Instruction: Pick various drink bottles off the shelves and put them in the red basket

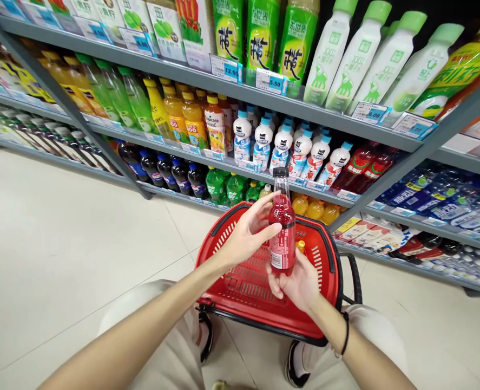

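Observation:
A bottle of red drink [282, 227] with a black cap stands upright between both my hands, above a red shopping basket [329, 254]. My left hand [245, 233] grips the upper part of the bottle, thumb and fingers wrapped round it. My right hand [298, 284] cups the bottle's base from below, fingers closed on it. A small yellow-capped bottle [301, 246] lies inside the basket just behind the red bottle.
Shelves of drinks [264, 97] run across in front of me: green, orange, white and dark cola bottles with price tags. The pale tiled floor [61, 244] stretches to the left. My knees and shoes show below the basket.

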A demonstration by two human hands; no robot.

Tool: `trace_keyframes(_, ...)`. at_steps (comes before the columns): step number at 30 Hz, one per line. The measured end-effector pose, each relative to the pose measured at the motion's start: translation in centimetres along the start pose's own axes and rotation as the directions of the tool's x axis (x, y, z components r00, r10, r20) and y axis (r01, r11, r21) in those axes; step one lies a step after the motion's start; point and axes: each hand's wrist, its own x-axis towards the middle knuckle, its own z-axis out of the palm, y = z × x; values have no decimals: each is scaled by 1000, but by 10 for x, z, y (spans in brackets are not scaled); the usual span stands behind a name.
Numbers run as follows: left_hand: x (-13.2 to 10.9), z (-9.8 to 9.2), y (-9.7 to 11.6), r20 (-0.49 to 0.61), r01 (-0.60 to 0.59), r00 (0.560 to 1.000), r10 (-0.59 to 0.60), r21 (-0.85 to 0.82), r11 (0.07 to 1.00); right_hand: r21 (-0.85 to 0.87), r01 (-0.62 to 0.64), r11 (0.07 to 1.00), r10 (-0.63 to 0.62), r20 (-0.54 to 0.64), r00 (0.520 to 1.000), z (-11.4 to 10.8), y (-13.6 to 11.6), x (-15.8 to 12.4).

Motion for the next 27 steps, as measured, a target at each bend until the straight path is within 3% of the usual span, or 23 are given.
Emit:
trace_keyframes(7,-7,10,-1,51,63,997,-61,-37,997,19,-22,1000,24,-85,996,3,3,3)
trace_keyframes(11,-11,14,5,67,90,993,-96,88,992,3,-111,994,111,24,993,-5,11,4)
trace_keyframes(15,-14,17,9,78,86,992,-97,136,987,-62,-211,976,219,177,960,-16,18,1)
trace_keyframes(21,-16,17,4,112,100,986,-124,195,976,-93,-222,971,235,176,956,-29,20,2)
trace_keyframes(27,-13,17,2,116,105,985,-130,200,974,-95,-201,975,216,177,960,-29,20,3)
